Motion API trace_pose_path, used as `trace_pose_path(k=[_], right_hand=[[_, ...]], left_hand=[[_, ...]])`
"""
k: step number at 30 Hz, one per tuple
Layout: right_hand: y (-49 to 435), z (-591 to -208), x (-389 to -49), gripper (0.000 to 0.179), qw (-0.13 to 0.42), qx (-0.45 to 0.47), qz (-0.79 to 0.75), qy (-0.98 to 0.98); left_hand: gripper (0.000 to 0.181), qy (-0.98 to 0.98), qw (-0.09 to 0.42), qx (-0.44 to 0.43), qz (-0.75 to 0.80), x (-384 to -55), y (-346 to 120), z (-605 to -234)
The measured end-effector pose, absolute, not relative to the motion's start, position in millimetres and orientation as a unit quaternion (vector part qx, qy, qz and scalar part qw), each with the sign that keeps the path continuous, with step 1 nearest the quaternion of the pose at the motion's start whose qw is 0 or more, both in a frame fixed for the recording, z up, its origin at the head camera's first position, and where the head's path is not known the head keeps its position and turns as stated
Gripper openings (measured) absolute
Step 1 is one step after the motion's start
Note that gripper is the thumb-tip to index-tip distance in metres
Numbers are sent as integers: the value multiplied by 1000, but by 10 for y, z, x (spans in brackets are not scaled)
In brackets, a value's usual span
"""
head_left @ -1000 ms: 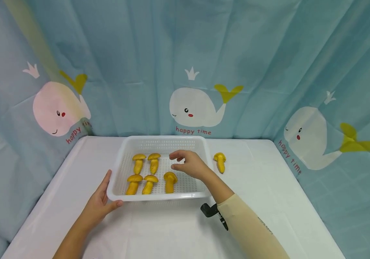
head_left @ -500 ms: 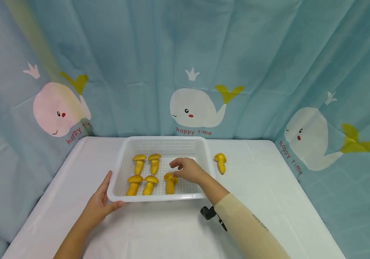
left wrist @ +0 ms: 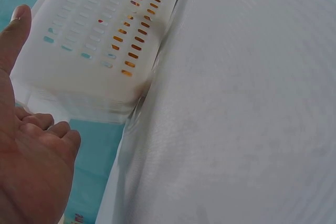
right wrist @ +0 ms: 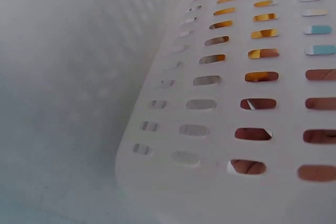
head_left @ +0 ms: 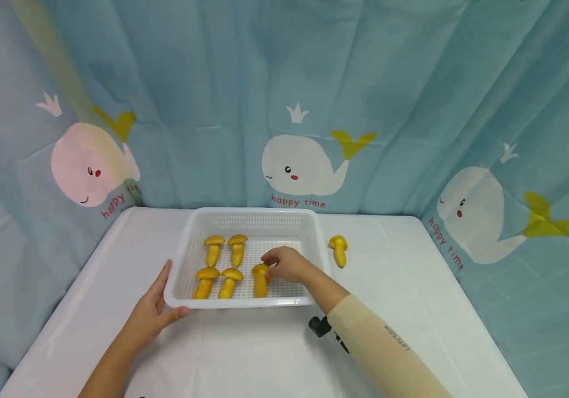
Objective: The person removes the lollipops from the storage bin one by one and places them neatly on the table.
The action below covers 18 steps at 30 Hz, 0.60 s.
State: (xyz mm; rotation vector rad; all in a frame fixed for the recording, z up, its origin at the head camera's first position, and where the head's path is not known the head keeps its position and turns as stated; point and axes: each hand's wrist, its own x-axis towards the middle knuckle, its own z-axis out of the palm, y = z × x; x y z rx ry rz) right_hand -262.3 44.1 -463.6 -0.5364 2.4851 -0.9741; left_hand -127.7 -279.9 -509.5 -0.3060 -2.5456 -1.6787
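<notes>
A white perforated plastic basket (head_left: 250,302) holds several yellow mushrooms, among them one at the back left (head_left: 213,251) and one at the front left (head_left: 205,283). My right hand (head_left: 288,265) reaches inside and pinches the cap of the front-right mushroom (head_left: 260,283), which lies on the basket floor. Part of that cap is hidden by the fingers. At the near left corner my left hand (head_left: 149,315) rests against the basket, its thumb at the front rim and its fingers stretched along the side. In the left wrist view, the left hand (left wrist: 37,156) appears beside the basket wall (left wrist: 79,77).
One more mushroom (head_left: 339,250) lies on the white tablecloth (head_left: 393,298) to the right of the basket. Behind the table hangs a blue whale-print curtain (head_left: 204,110). A black object (head_left: 319,326) shows below the right forearm.
My right hand has lowered from above the basket to the front-right mushroom and taken its cap between finger and thumb. The left hand and basket have stayed in place.
</notes>
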Motion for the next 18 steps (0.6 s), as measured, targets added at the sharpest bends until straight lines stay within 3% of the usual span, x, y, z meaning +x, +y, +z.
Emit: trace_pose_path(k=[18], right_hand=[[442,-4619,-2661,27,187,-191,-377,887]], left_hand=[[111,-817,43,-117,-563,-1300,-2814,-5116]])
